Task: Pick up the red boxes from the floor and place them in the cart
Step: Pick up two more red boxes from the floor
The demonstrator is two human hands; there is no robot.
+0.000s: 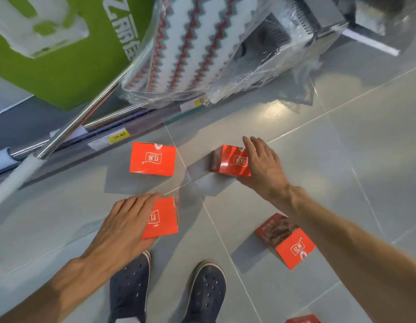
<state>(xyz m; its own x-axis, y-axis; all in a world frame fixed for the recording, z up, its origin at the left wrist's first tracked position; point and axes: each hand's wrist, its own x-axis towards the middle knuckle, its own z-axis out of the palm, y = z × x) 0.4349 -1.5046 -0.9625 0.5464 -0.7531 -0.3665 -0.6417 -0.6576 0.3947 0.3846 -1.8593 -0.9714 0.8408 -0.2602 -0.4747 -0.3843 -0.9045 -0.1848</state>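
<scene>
left hand (pixel 125 226): spread open on near red box (pixel 164 217), no grip yet
right hand (pixel 260 163): open against far red box (pixel 228 162), not gripping
tip: I'd wrap my fingers round both boxes' edges before lifting

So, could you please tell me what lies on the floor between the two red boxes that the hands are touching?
In the head view, only bare grey floor tile, crossed by grout lines and shadow, lies between them.

Red boxes (pixel 153 159): glossy printed card, glare on far right one (pixel 230 160). Floor (pixel 319 148): smooth grey tile, semi-gloss, light reflections. Cart frame (pixel 85 113): polished chrome metal tube. Bundle far centre (pixel 190 47): patterned cloth under clear crinkled plastic wrap. Green panel far left (pixel 62 66): matt. Shoes (pixel 130 285): dark matt perforated rubber or plastic.
</scene>
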